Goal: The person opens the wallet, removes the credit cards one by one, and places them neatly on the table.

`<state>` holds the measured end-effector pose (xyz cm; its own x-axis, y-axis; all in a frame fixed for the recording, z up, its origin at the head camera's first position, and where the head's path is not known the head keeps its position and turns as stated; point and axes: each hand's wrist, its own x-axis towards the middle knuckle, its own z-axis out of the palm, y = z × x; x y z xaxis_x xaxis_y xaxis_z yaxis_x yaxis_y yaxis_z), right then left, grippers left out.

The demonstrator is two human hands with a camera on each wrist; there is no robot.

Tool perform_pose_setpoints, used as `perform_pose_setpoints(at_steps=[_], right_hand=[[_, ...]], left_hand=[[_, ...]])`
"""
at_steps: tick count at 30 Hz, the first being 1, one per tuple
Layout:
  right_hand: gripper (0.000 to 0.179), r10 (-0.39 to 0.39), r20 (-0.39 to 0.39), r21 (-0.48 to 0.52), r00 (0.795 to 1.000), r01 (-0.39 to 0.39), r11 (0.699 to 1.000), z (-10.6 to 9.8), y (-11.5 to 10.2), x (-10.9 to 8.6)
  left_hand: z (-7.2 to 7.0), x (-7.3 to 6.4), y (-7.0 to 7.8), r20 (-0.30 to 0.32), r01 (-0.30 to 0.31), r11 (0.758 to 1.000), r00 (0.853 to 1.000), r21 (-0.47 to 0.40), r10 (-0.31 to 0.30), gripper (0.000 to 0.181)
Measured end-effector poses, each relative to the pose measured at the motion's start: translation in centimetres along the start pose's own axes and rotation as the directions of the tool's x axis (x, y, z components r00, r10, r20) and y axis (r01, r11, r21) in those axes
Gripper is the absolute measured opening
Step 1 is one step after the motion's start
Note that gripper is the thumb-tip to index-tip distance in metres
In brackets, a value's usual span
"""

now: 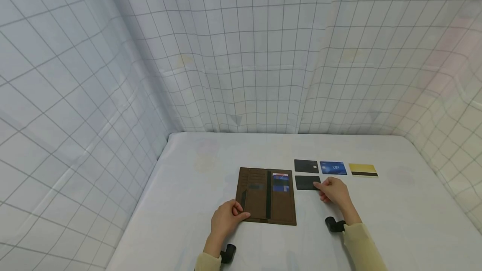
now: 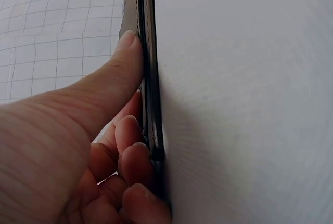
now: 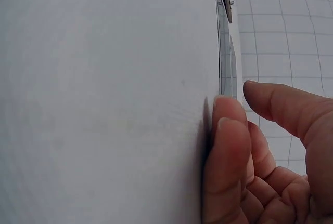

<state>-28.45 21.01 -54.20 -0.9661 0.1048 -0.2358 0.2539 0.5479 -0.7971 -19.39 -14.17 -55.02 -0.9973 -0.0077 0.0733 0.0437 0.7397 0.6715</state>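
The left hand (image 1: 225,218) bends in from the near side, thumb over the open wallet (image 1: 282,210), fingers curled at its edge, holding the near left corner; the right hand (image 1: 336,191) reaches forward, fingertips at the black card's (image 1: 304,182) right edge, thumb lifted apart from the fingers; the black card lies flat just right of the wallet; beyond it, a chip card (image 1: 304,166).
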Motion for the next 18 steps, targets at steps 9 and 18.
perform_pose_setpoints(at_steps=[9, 18], right_hand=[[0.031, -0.030, 0.006, -0.015, 1.000, 0.030, 0.999, 0.1, -0.1, 0.1], [0.033, -0.101, 0.029, -0.101, 0.994, 0.104, 0.990, 1.5, -1.8, 0.1]], left_hand=[[-0.1, 0.1, 0.0, 0.004, -0.002, 1.000, 1.000, -0.001, 0.002, 0.030], [0.0, 0.1, -0.1, 0.009, 0.011, 1.000, 1.000, 0.000, -0.011, 0.029]])
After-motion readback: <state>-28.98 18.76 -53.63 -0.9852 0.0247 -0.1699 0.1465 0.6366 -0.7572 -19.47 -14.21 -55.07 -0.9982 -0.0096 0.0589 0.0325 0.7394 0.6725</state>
